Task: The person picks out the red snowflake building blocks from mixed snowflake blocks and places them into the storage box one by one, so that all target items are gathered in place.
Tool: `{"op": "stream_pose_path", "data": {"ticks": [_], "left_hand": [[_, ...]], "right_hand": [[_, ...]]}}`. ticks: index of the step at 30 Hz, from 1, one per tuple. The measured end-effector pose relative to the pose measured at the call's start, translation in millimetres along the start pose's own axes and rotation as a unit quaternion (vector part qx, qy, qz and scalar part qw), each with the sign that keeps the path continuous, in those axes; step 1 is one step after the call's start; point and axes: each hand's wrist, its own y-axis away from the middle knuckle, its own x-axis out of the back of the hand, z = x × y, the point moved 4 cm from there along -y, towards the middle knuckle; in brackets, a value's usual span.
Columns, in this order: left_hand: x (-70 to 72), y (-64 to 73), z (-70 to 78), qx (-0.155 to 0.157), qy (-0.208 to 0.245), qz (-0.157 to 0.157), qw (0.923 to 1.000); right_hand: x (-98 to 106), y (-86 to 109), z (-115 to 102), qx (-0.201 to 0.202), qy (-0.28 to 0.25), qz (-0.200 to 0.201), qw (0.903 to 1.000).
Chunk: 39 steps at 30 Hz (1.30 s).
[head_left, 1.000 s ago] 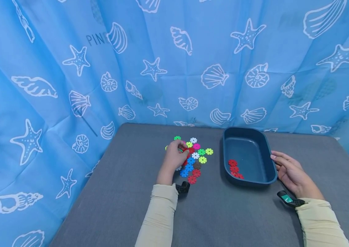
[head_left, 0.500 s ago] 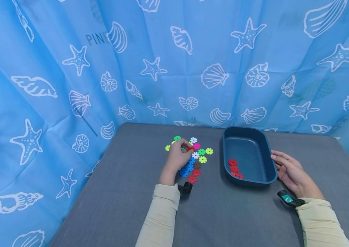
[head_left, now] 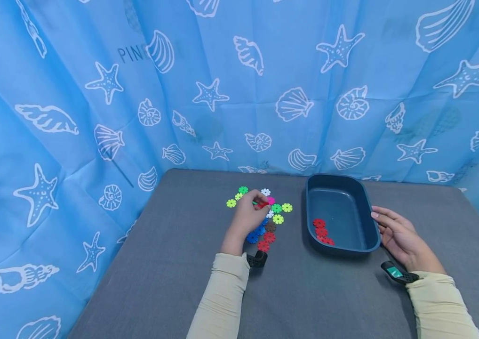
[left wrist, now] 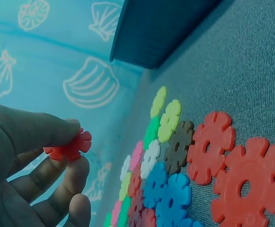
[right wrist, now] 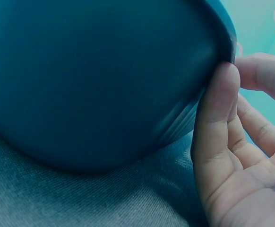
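In the head view my left hand point(head_left: 247, 216) is above a spread of coloured snowflake discs. Its thumb and fingertips pinch a red snowflake disc point(left wrist: 73, 146), raised off the cloth in the left wrist view. Beneath and around the hand lie blue discs point(left wrist: 173, 201), a brown disc point(head_left: 270, 227), red discs point(head_left: 263, 246), yellow discs point(head_left: 278, 219), and green, pink and white ones, some hidden by the hand. On the right stands a dark blue bin point(head_left: 341, 247) with several red discs point(head_left: 321, 231) inside. My right hand point(head_left: 404, 240) touches its right rim with extended fingertips, thumb against the outer wall.
A grey cloth point(head_left: 171, 282) covers the table. Behind it and along the left hangs a blue curtain point(head_left: 231, 127) printed with shells and starfish. Black straps point(head_left: 257, 259) with camera mounts sit on both wrists.
My left hand has shifted slightly right and away across the discs, with the red disc coming up in its fingers. The right hand and the bin have stayed in place.
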Motion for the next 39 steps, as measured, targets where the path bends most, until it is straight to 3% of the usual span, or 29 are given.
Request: {"op": "stream_pose_path", "data": {"ticks": [9,15,21,39], "left_hand": [[4.0,0.5,5.4,-0.028,0.052,0.012,0.9982],[15.3,-0.9,8.8,-0.035,0.054,0.037,0.9972],[19.9,-0.4,14.9,-0.040,0.063,0.042,0.9963],[-11.0,5.1,29.0,-0.041,0.127,-0.024,0.9907]], "right_hand": [[0.7,-0.9,-0.7,0.009,0.010,0.004,0.9999],[0.6,-1.6,-0.7,0.005,0.013,0.011,0.9998],[0.3,-1.2,-0.7,0.002,0.012,0.014,0.9998],[-0.6,-0.4,-1.1,-0.003,0.006,0.016,0.9999]]}}
